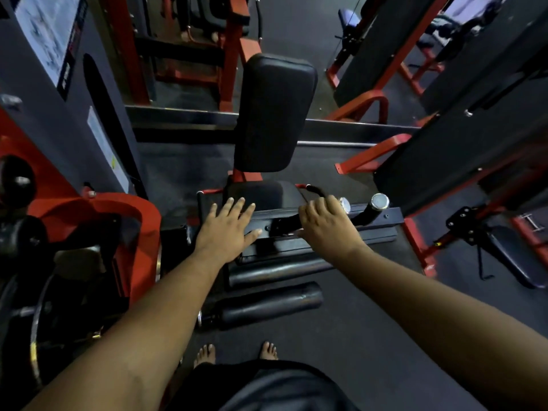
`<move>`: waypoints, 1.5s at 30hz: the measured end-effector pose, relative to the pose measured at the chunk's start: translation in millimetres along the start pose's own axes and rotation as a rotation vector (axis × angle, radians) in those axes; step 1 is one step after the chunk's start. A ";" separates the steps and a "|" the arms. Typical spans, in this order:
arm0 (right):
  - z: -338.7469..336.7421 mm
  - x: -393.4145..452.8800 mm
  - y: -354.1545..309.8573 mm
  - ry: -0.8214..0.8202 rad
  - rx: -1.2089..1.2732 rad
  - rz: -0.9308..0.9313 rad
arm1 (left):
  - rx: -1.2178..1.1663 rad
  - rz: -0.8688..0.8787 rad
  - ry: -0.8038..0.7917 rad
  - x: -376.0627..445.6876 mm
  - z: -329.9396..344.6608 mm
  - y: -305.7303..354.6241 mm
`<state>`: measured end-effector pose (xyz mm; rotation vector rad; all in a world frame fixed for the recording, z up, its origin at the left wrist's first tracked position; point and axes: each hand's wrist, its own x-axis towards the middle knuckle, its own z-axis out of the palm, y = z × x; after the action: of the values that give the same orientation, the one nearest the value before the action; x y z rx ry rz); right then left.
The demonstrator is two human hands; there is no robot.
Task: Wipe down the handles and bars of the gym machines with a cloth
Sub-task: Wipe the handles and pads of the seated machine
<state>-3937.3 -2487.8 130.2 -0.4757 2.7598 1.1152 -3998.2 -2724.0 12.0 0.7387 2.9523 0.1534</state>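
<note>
Directly below the camera, a red-framed gym machine is sitting on the dark floor (370,336), with a black seat (258,192) and an upright black back pad (274,114) behind it. Just in front of the seat, a black crossbar (382,216) is running sideways, and two black handles are rising from it to the right of the seat, each ending in a shiny metal cap; the farther-right handle (372,210) is standing free. Two black foam rollers (267,305) are lying in front of the crossbar, nearer the person's bare feet (204,354).

The left hand (226,229) is reaching out flat, fingers straight and spread, palm down over the crossbar's left part, holding nothing. The right hand (326,225) is curling its fingers over the nearer handle (344,204), covering most of it so only the cap is peeking out.

Whether a cloth is lying under the right hand is impossible to tell. Neighbouring machines are being cut off at the edges and look blurred.
</note>
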 end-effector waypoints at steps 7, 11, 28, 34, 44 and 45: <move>-8.4 16.4 -3.2 0.076 0.049 -0.022 | 0.018 -0.002 0.003 -0.4 -1.5 0.2; -36.6 60.2 -3.8 -0.389 0.194 -0.025 | 0.004 -0.002 0.001 -1.4 -4.5 0.6; -26.1 46.4 -33.1 -0.122 -0.001 -0.084 | 0.002 -0.020 -0.005 0.5 -2.4 1.0; 37.7 0.4 -27.9 0.245 -0.201 -0.208 | 0.019 -0.017 -0.005 0.0 -1.9 0.5; -20.9 46.8 -42.4 -0.106 -0.023 -0.155 | 0.044 -0.018 0.020 0.4 -1.3 -0.1; -16.2 39.6 -39.4 -0.036 -0.037 -0.184 | 0.045 -0.017 0.016 0.4 -1.3 -0.1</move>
<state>-3961.4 -2535.3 106.9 -0.6914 2.6059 1.1205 -3998.7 -2724.0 13.2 0.7212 2.9858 0.0924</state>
